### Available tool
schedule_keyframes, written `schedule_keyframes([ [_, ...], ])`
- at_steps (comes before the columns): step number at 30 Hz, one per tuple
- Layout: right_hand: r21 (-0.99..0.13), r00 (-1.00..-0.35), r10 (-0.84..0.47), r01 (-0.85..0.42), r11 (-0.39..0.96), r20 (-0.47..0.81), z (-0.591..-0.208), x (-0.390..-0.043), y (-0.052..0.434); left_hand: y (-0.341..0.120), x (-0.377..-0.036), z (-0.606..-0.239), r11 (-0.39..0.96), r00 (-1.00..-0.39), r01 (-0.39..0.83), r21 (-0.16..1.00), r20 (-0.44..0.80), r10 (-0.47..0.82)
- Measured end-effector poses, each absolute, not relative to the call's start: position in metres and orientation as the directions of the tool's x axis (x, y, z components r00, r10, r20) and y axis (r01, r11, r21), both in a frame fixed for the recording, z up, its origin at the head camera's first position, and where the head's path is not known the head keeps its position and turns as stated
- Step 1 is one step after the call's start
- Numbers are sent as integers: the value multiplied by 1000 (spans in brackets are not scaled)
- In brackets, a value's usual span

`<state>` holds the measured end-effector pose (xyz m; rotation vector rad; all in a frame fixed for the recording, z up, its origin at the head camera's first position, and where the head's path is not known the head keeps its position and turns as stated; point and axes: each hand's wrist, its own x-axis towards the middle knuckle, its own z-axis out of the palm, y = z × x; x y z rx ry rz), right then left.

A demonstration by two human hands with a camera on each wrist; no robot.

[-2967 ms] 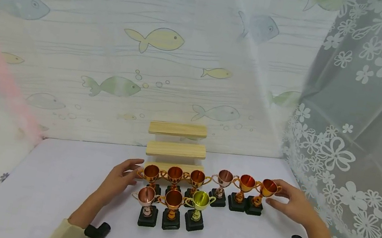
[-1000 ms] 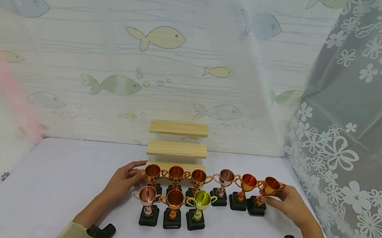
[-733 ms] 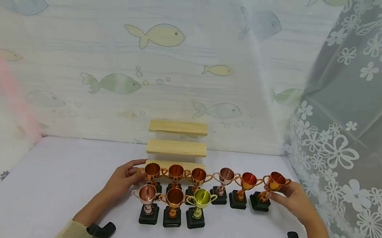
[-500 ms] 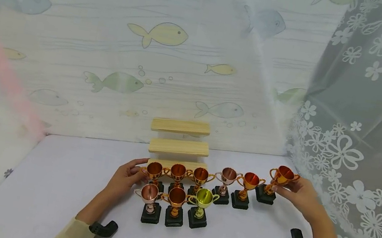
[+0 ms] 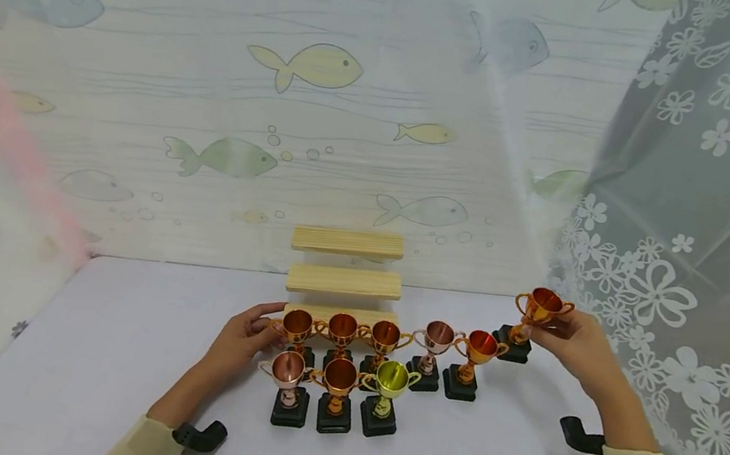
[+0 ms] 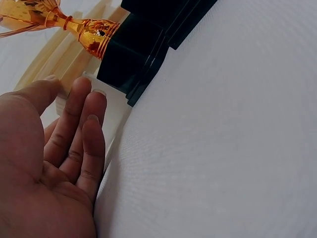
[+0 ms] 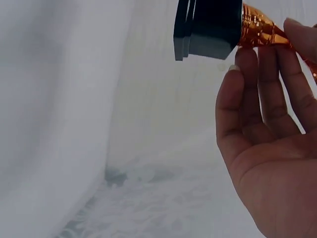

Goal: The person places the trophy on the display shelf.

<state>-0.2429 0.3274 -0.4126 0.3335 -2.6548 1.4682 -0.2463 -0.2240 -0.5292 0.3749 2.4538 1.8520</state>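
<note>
Right hand (image 5: 573, 344) pinches the stem of an orange trophy cup (image 5: 540, 308), lifted clear of the white table (image 5: 99, 344), right of the trophy rows. Left hand (image 5: 243, 336) relaxed, fingers straight, beside the leftmost back-row trophy (image 5: 297, 326). Wooden step shelf (image 5: 343, 272) behind.

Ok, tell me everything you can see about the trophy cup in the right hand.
The trophy cup is a small shiny orange-gold cup with two looped handles, a narrow stem and a stepped black square base; it looks like metallic plastic. The right hand pinches its stem between fingers and thumb. It is lifted clear of the white table, roughly upright and tipped slightly, to the right of and beyond the row of other cups. Nothing but the grip touches it.
</note>
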Motion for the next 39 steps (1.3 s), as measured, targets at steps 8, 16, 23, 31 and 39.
schedule_keyframes([
  [8,-791,-973,-143,-230,567,180,-372,-263,305,-223,-245,-526,264,-974,143,954,88,209],
  [16,-775,-980,-141,-199,600,143,-329,-276,274,-224,-243,-526,264,-974,141,954,85,211],
  [23,-806,-980,-177,-176,565,89,-300,-283,244,-224,-244,-525,261,-972,140,955,82,220],
  [31,-835,-979,-191,-161,526,68,-287,-295,213,-224,-245,-524,260,-972,145,955,89,215],
  [39,-842,-974,-214,-178,509,76,-278,-308,186,-223,-244,-525,277,-975,150,949,96,200],
])
